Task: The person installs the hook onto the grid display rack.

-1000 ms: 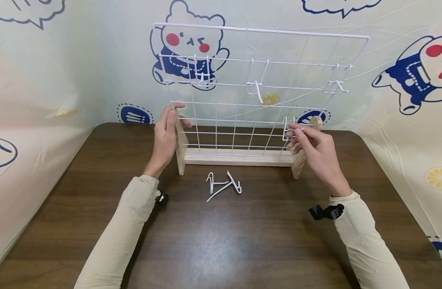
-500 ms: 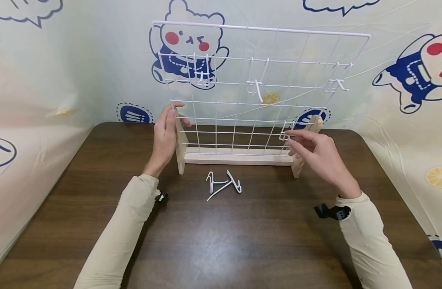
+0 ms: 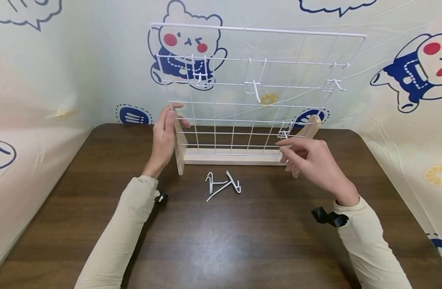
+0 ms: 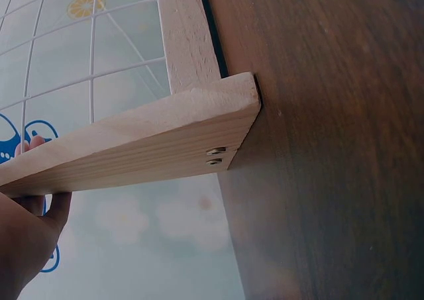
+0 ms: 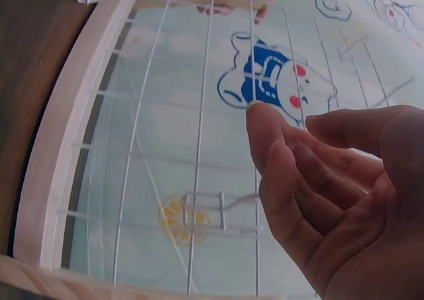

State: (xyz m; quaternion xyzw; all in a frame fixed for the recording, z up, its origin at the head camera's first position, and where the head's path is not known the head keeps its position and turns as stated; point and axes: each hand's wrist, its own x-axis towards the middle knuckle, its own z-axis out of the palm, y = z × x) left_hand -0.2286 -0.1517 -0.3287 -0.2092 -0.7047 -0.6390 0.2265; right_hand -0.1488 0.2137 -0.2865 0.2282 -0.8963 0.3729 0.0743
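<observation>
A white wire grid rack (image 3: 257, 29) stands on wooden side panels at the far part of the table. My left hand (image 3: 164, 130) grips the upper end of its left wooden panel (image 4: 132, 154), thumb in front and fingers reaching behind. A white wire hook (image 3: 284, 133) hangs on the lower right of the grid. Just below that hook is my right hand (image 3: 313, 160), fingers loosely bent. The right wrist view shows a gap between its thumb and forefinger, with nothing held; the hook's prong (image 5: 242, 200) runs behind the fingers.
Along the upper grid hang a left hook (image 3: 200, 76), a middle hook (image 3: 257, 91) and a right hook (image 3: 336, 83). Two loose hooks (image 3: 234, 184) lie on the brown table (image 3: 206, 249) before the rack. A patterned cloth (image 3: 109, 60) rises behind.
My right hand has let go of the lower right hook, which stays on the grid, and has shifted slightly down and left. My left hand keeps its grip on the panel.
</observation>
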